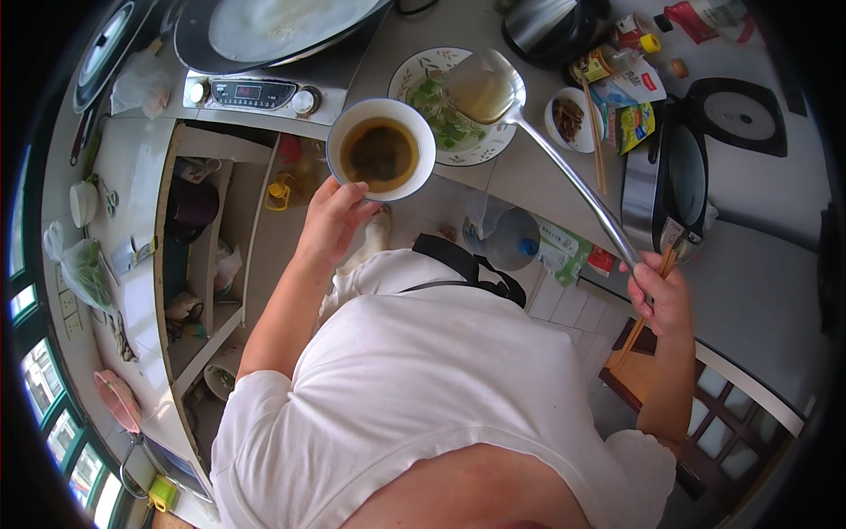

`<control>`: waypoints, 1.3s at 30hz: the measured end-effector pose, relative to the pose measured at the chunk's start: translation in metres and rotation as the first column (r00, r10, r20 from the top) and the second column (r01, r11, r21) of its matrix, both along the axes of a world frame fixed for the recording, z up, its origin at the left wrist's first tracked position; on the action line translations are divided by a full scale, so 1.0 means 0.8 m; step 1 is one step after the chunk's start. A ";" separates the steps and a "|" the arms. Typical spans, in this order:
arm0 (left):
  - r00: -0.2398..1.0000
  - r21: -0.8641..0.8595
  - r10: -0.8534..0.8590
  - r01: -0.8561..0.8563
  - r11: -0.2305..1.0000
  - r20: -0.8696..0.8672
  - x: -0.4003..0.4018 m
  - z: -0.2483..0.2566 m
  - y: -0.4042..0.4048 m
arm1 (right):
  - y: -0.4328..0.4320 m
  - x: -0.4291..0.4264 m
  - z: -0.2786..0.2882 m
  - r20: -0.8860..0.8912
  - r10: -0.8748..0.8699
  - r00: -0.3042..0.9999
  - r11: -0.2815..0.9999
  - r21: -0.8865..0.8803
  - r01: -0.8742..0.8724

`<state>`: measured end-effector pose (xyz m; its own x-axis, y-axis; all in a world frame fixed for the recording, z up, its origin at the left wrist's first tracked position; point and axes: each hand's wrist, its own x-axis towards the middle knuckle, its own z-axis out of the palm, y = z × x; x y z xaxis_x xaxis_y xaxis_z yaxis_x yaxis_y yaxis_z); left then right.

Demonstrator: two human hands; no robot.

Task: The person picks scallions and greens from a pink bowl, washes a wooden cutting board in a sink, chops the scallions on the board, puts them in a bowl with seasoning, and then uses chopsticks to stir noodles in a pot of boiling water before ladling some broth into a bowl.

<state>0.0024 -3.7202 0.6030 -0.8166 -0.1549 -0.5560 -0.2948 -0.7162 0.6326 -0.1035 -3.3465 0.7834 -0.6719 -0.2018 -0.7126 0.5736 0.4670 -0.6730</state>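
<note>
My left hand (340, 215) grips the rim of a white bowl (336, 149) with a blue edge. Brown liquid with dark matter in it fills part of this bowl. In my right hand (661, 294) are the handle of a metal ladle (575, 168) and a pair of wooden chopsticks (638, 330). The ladle's head holds pale yellowish liquid and hangs over a leaf-patterned plate (486, 149). Chopped green leaves (443, 112) lie on that plate, partly hidden by the ladle and the bowl.
A wok (192, 43) of whitish, frothy liquid stands on an induction cooker (324, 109) at upper left. Along the counter to the right are an electric kettle (545, 26), a small white bowl (581, 139) of brown pieces, seasoning packets (628, 82) and an open-lidded black-and-silver appliance (641, 185).
</note>
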 end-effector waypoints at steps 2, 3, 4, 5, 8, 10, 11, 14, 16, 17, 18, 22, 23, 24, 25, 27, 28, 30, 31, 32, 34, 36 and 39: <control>1.000 -0.019 -0.008 0.008 1.000 -0.001 0.003 0.002 -0.001 | 0.003 0.008 -0.014 -0.111 0.055 0.992 0.996 0.080 -0.046; 1.000 -0.016 -0.003 0.003 1.000 -0.006 0.004 0.003 -0.002 | 0.004 0.013 -0.022 -0.110 0.054 0.992 0.996 0.078 -0.046; 1.000 -0.012 0.002 -0.002 1.000 -0.011 0.006 0.003 -0.002 | 0.006 0.019 -0.032 -0.201 0.079 0.976 0.993 0.104 -0.059; 1.000 -0.014 0.002 -0.002 1.000 -0.010 0.008 0.003 -0.002 | 0.009 0.024 -0.040 -0.290 0.106 0.951 0.989 0.131 -0.070; 0.999 -0.039 0.026 -0.027 0.999 -0.033 0.014 0.001 -0.004 | 0.026 0.034 -0.062 -0.414 0.212 0.885 0.966 0.226 -0.126; 0.997 -0.040 0.064 -0.065 0.997 -0.034 0.016 0.000 -0.005 | 0.038 0.037 -0.079 -0.537 0.326 0.778 0.933 0.318 -0.171; 0.997 -0.045 0.063 -0.065 0.997 -0.037 0.016 0.000 -0.005 | 0.042 0.040 -0.086 -0.541 0.322 0.777 0.935 0.313 -0.170; 0.996 -0.043 0.068 -0.070 0.997 -0.049 0.028 0.002 0.009 | 0.058 0.058 -0.098 -0.715 0.375 0.590 0.925 0.332 -0.185; 0.995 -0.038 0.088 -0.090 0.995 -0.050 0.041 0.004 0.025 | 0.070 0.068 -0.101 -0.724 0.388 0.570 0.919 0.349 -0.183; 0.995 -0.043 0.088 -0.090 0.995 -0.048 0.047 0.005 0.032 | 0.074 0.072 -0.103 -0.731 0.407 0.548 0.911 0.372 -0.181; 0.994 -0.035 0.097 -0.099 0.994 -0.050 0.049 0.007 0.034 | 0.073 0.073 -0.106 -0.735 0.401 0.547 0.913 0.365 -0.180; 0.993 -0.018 0.114 -0.115 0.993 -0.038 0.041 0.009 0.027 | 0.043 0.047 -0.111 -0.681 0.381 0.625 0.920 0.344 -0.185; 0.992 -0.022 0.119 -0.120 0.992 -0.041 0.034 0.013 0.022 | 0.030 0.034 -0.110 -0.578 0.363 0.730 0.922 0.338 -0.190; 0.992 -0.017 0.119 -0.120 0.993 -0.038 0.033 0.015 0.023 | 0.022 0.025 -0.110 -0.575 0.371 0.729 0.922 0.323 -0.214; 0.992 -0.013 0.120 -0.120 0.993 -0.036 0.033 0.016 0.024 | 0.018 0.018 -0.117 -0.575 0.377 0.726 0.920 0.324 -0.221; 0.990 -0.015 0.133 -0.134 0.991 -0.036 0.040 0.014 0.031 | 0.017 0.011 -0.138 -0.534 0.289 0.794 0.954 0.233 -0.190; 0.990 -0.018 0.138 -0.139 0.990 -0.035 0.047 0.014 0.037 | 0.018 0.007 -0.141 -0.532 0.297 0.793 0.952 0.234 -0.199; 0.986 -0.017 0.168 -0.168 0.986 -0.020 0.056 0.017 0.049 | 0.018 -0.001 -0.145 -0.262 0.190 0.946 0.981 0.087 -0.173; 0.982 -0.018 0.187 -0.187 0.982 -0.007 0.060 0.018 0.054 | 0.017 -0.005 -0.146 -0.263 0.196 0.945 0.980 0.086 -0.180; 0.981 -0.019 0.193 -0.194 0.981 -0.007 0.063 0.019 0.059 | 0.017 -0.008 -0.146 -0.181 0.144 0.973 0.989 0.006 -0.146; 0.969 -0.019 0.248 -0.249 0.968 -0.010 0.070 0.018 0.063 | 0.012 -0.015 -0.143 -0.094 0.107 0.990 0.991 -0.071 -0.114; 0.965 -0.025 0.263 -0.263 0.965 0.000 0.075 0.016 0.066 | 0.007 -0.018 -0.138 0.010 0.070 0.998 0.993 -0.094 -0.068; 0.965 -0.019 0.262 -0.262 0.965 -0.001 0.080 0.017 0.067 | 0.034 -0.016 -0.167 -0.200 0.203 0.959 0.979 0.055 -0.195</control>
